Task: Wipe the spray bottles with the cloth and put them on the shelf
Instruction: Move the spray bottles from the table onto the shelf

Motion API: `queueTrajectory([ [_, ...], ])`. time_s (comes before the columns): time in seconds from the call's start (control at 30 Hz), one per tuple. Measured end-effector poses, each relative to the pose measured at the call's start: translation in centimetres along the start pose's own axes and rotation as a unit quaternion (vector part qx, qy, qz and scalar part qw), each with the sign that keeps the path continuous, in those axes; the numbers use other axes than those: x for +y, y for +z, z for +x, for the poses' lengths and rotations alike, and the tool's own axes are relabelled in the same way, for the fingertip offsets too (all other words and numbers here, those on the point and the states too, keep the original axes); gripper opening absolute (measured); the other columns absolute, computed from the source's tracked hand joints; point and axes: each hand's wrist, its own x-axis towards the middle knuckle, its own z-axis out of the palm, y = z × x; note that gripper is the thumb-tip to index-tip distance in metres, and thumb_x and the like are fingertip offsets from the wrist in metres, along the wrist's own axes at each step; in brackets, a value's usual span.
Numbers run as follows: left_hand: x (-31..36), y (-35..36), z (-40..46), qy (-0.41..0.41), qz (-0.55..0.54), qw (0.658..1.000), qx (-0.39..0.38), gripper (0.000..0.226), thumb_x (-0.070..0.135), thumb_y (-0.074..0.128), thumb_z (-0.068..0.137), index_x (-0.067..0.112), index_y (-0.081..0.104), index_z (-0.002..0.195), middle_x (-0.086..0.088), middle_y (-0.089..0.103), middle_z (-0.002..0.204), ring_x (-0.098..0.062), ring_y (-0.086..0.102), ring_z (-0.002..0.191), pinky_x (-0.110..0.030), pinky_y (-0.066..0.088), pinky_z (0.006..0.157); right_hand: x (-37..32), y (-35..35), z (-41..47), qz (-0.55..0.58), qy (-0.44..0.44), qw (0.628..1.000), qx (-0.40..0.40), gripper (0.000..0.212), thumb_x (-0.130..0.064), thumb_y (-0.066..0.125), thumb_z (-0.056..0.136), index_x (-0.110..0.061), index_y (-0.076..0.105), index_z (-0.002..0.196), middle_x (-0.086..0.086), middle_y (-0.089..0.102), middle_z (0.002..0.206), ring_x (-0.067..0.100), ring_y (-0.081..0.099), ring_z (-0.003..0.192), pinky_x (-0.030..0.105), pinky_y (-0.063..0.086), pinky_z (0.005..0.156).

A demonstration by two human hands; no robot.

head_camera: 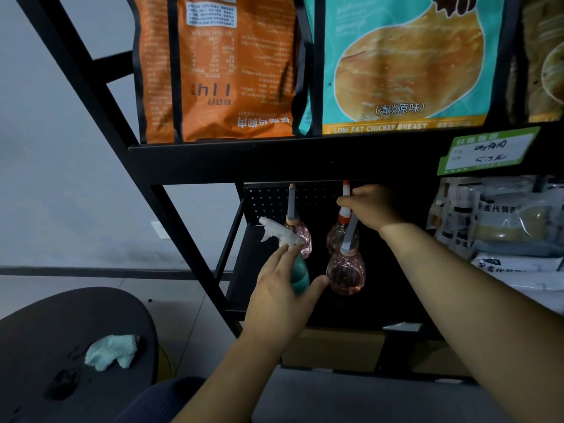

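On the dark lower shelf [265, 303], my left hand [280, 297] wraps around a teal spray bottle [300, 274] with a clear trigger head [276, 232]. My right hand [374, 207] grips the red-and-white nozzle top of a pink bottle [337, 236] further back. Another pink bottle [346, 273] with a grey neck stands in front of it. A third pink bottle [303, 239] stands behind the teal one. The pale green cloth [111, 351] lies crumpled on the round dark table [45, 331] at lower left.
Orange [213, 68] and teal [403, 62] food bags fill the shelf above, with a green price tag [485, 152]. White packets [500, 218] lie at right. Cardboard boxes [332, 349] sit below. The black frame's slanted bar [189, 248] runs left of the shelf.
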Motion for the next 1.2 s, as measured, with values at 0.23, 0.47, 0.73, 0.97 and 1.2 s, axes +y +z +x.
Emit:
queueTrajectory([
  [0.23,0.2,0.1,-0.1,0.009,0.0,1.0,0.009,0.076,0.059,0.073,0.094,0.032,0.045,0.159,0.008,0.04,0.168,-0.011,0.036,0.156,-0.027,0.037,0.121,1.0,-1.7,-5.9,0.012,0.016,1.0,-0.013,0.081,-0.053,0.078,0.087,-0.016,0.047,0.153,0.003,0.059,0.144,0.022,0.061,0.124,0.028,0.044,0.088],
  [0.47,-0.4,0.1,-1.0,-0.006,-0.001,1.0,0.011,0.079,0.061,0.072,0.093,0.033,0.043,0.161,0.006,0.042,0.167,-0.015,0.041,0.154,-0.041,0.045,0.123,1.1,-2.0,-12.1,-0.025,-0.018,1.0,-0.003,0.068,-0.044,0.084,0.085,-0.013,0.058,0.141,-0.025,0.048,0.089,0.007,0.058,0.096,0.022,0.042,0.073],
  [0.73,-1.8,-0.7,-1.3,-0.021,0.019,0.999,0.016,0.082,0.066,0.069,0.091,0.03,0.044,0.16,0.004,0.045,0.164,-0.016,0.043,0.152,-0.041,0.046,0.121,2.1,-1.0,-13.4,-0.004,-0.04,0.999,-0.003,0.031,-0.04,0.079,0.092,-0.033,0.061,0.116,-0.027,0.054,0.086,-0.013,0.052,0.079,0.009,0.039,0.068],
  [0.97,-2.6,-1.1,-1.2,-0.024,0.023,0.999,0.027,0.083,0.06,0.072,0.093,0.028,0.041,0.163,0.003,0.042,0.168,-0.016,0.038,0.155,-0.038,0.04,0.125,2.8,-0.4,-12.5,-0.011,-0.045,0.999,-0.013,0.034,-0.039,0.073,0.096,-0.029,0.067,0.127,-0.025,0.059,0.084,-0.01,0.056,0.079,0.016,0.045,0.07],
  [1.2,-2.9,-1.1,-1.4,-0.024,0.019,0.999,0.028,0.08,0.06,0.072,0.093,0.03,0.042,0.162,0.004,0.042,0.168,-0.015,0.037,0.156,-0.031,0.037,0.12,3.2,-0.6,-12.0,-0.027,-0.04,0.998,-0.035,0.037,-0.037,0.069,0.096,-0.029,0.067,0.131,-0.02,0.065,0.088,-0.004,0.062,0.083,0.031,0.058,0.083],
])
